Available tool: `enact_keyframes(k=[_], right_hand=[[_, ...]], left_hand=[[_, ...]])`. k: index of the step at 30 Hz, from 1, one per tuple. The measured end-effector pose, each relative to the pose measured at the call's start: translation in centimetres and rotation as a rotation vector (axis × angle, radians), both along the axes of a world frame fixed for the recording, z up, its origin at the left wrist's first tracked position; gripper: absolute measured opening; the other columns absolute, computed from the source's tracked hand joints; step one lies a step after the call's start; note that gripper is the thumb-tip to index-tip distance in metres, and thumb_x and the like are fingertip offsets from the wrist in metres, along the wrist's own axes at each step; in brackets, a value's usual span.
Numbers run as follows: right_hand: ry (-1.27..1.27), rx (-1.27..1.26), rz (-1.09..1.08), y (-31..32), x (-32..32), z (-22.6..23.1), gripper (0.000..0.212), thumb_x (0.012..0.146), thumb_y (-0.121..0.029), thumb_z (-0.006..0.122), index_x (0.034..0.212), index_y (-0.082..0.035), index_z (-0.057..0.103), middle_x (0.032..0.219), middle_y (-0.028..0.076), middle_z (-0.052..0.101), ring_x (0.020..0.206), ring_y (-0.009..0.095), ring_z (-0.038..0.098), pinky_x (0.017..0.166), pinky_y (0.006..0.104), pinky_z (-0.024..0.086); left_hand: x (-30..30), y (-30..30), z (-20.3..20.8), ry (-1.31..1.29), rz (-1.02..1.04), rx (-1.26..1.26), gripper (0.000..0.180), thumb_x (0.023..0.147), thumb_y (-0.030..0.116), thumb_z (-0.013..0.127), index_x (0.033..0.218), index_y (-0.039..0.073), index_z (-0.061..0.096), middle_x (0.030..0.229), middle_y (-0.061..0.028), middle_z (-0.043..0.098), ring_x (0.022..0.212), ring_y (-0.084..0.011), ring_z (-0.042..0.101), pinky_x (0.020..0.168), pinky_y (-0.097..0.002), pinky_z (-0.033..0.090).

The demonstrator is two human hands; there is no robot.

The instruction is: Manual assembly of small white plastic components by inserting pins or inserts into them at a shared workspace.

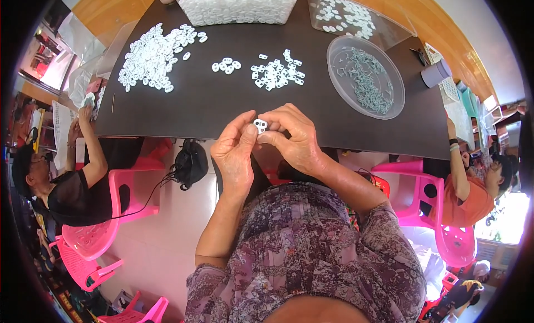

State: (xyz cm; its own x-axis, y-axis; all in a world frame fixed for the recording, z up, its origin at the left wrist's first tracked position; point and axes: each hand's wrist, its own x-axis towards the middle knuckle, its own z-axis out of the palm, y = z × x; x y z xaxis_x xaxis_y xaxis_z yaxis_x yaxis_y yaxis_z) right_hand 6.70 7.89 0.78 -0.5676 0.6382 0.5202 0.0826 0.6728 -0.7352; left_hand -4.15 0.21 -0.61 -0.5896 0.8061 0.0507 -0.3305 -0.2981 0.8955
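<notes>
In front of my belly, at the table's near edge, both hands meet around a small white plastic piece with dark round holes (260,124). My left hand (235,148) pinches its left side between thumb and fingers. My right hand (295,138) closes on its right side with thumb and forefinger. Beyond my hands lie a few white oval pieces (226,66) and a pile of smaller white pieces with holes (276,74). To the right, a round clear tray (338,88) holds many grey-green screws (368,81).
A big heap of white ovals (150,61) covers the dark table's (183,111) far left. Two clear bins (236,17) (389,23) of white parts stand at the back. A grey cup (435,74) is at right. People sit on both sides; pink chairs (119,198) stand around.
</notes>
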Motion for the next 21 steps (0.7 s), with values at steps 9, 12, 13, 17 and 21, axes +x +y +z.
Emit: enact_keyframes(k=[9,12,13,17,21], right_hand=[[0.108,-0.003,-0.004,-0.7,-0.3,0.0,0.027,0.068,0.002,0.068,0.094,0.002,0.064,0.078,0.006,0.062,0.066,0.014,0.053,0.058,0.0262,0.043],[0.099,0.026,-0.018,-0.9,-0.2,0.2,0.027,0.068,0.002,0.068,0.095,0.002,0.064,0.077,0.007,0.063,0.065,0.015,0.053,0.057,0.0267,0.043],[0.099,0.026,-0.019,-0.9,-0.2,0.1,0.027,0.068,0.002,0.068,0.095,0.002,0.064,0.077,0.007,0.063,0.065,0.015,0.053,0.057,0.0267,0.043],[0.178,0.064,-0.035,-0.9,-0.4,-0.2,0.028,0.064,0.002,0.069,0.091,0.000,0.062,0.074,0.008,0.061,0.065,0.020,0.053,0.056,0.0300,0.044],[0.172,0.077,-0.032,-0.8,-0.6,-0.5,0.027,0.067,0.001,0.068,0.093,0.000,0.062,0.076,0.007,0.061,0.065,0.020,0.053,0.057,0.0301,0.044]], left_hand=[[0.5,-0.1,-1.3,-0.013,0.027,0.133,0.021,0.086,0.009,0.061,0.102,-0.005,0.062,0.088,-0.0055,0.062,0.074,-0.0087,0.055,0.065,-0.0202,0.046],[0.9,0.0,-1.4,0.025,0.074,0.150,0.021,0.087,0.010,0.061,0.101,-0.004,0.062,0.089,-0.0048,0.061,0.077,-0.0083,0.055,0.069,-0.0208,0.045],[1.0,0.0,-1.4,0.053,0.105,0.146,0.020,0.087,0.011,0.062,0.100,-0.004,0.062,0.089,-0.0042,0.061,0.078,-0.0080,0.054,0.071,-0.0211,0.045],[1.2,0.0,-1.5,0.056,0.101,0.172,0.019,0.087,0.013,0.062,0.098,-0.003,0.063,0.088,-0.0033,0.061,0.079,-0.0074,0.054,0.073,-0.0212,0.044],[1.3,0.0,-1.5,0.032,0.120,0.156,0.019,0.087,0.013,0.061,0.097,-0.003,0.062,0.087,-0.0028,0.060,0.078,-0.0066,0.054,0.072,-0.0202,0.044]])
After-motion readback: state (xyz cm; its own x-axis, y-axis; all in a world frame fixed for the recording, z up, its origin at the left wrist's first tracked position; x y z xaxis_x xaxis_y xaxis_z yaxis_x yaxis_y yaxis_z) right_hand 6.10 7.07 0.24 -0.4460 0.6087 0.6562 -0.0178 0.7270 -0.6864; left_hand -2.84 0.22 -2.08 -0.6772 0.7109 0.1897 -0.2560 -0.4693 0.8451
